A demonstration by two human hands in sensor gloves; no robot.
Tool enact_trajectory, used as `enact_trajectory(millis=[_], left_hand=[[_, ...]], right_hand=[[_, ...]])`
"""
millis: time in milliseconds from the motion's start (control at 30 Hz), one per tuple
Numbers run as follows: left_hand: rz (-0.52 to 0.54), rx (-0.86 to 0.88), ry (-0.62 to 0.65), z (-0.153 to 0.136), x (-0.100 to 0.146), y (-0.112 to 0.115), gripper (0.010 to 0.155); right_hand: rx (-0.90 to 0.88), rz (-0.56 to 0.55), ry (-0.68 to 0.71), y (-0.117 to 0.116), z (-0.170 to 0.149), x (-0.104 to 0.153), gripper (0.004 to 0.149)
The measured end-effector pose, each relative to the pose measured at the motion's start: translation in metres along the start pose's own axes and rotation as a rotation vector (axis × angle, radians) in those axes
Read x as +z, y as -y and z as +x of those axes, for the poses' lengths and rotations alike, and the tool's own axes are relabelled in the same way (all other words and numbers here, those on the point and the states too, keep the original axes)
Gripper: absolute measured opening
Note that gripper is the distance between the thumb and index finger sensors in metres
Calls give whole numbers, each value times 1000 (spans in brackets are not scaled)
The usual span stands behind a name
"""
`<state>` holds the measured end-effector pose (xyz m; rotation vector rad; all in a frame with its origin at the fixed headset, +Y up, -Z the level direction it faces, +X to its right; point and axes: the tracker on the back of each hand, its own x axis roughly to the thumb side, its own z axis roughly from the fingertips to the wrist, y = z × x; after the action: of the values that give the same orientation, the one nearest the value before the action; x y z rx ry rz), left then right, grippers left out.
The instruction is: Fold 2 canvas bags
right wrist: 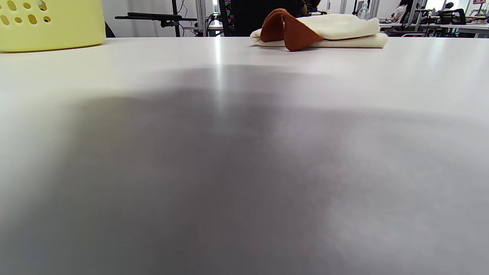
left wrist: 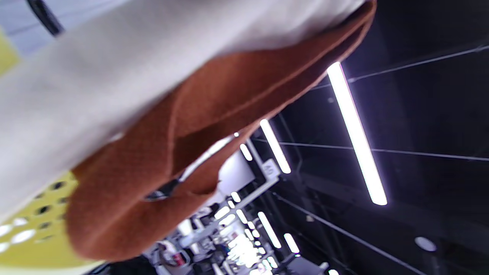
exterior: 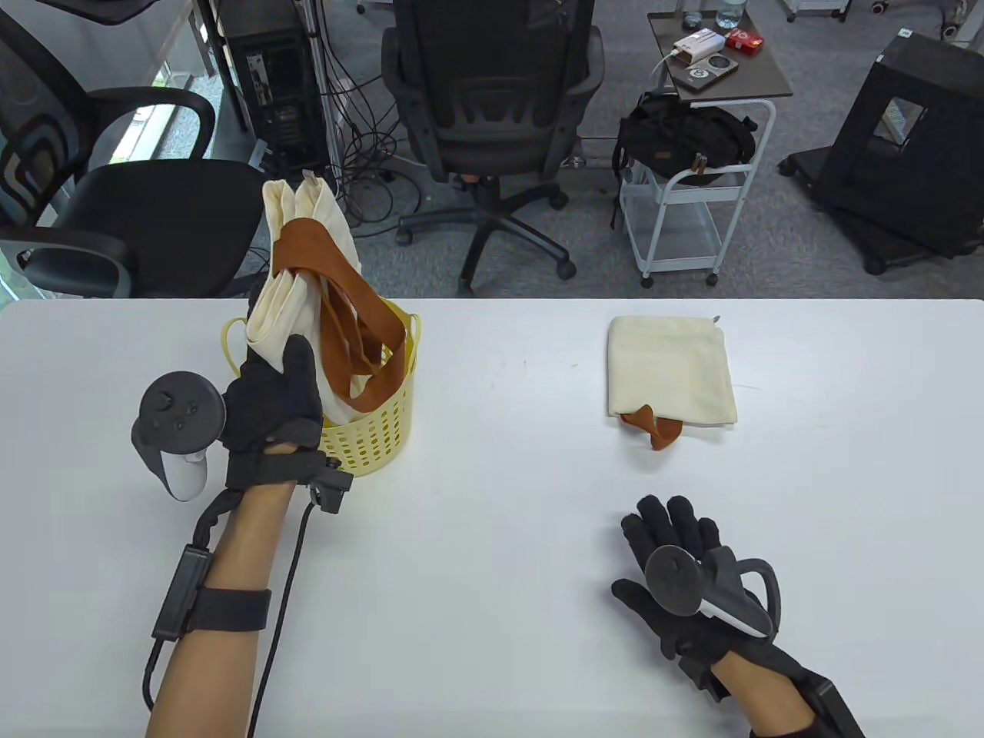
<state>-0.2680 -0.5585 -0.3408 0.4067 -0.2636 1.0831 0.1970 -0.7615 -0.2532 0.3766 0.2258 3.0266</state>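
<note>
Table view | white table | office chairs behind | left grip grasping canvas bag | right grip released

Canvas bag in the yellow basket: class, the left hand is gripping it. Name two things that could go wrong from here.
1. The brown straps drape over the rim of the yellow basket; lifting the canvas bag in the left hand might snag them and tip the basket.
2. The right hand lies flat, away from it, so the one-handed grip may let cloth slip. The folded bag looks safe.
</note>
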Motion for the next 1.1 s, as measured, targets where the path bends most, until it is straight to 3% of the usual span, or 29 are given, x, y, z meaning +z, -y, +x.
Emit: enact_trajectory(millis=[267, 533, 733, 1100], left_hand=[[35, 128, 120, 76, 11, -9, 67], [18, 278, 158, 98, 32, 4, 65], [-30, 463, 39, 68, 49, 32, 64], [-218, 893, -257, -32, 84, 117, 59]], right_hand=[[2, -1, -6, 1, 1, -1, 77], [-4, -7, -12, 2, 0, 0, 77], [-5, -7, -14, 3, 0, 0, 77], [-59, -11, -20, 5, -4, -3, 78]])
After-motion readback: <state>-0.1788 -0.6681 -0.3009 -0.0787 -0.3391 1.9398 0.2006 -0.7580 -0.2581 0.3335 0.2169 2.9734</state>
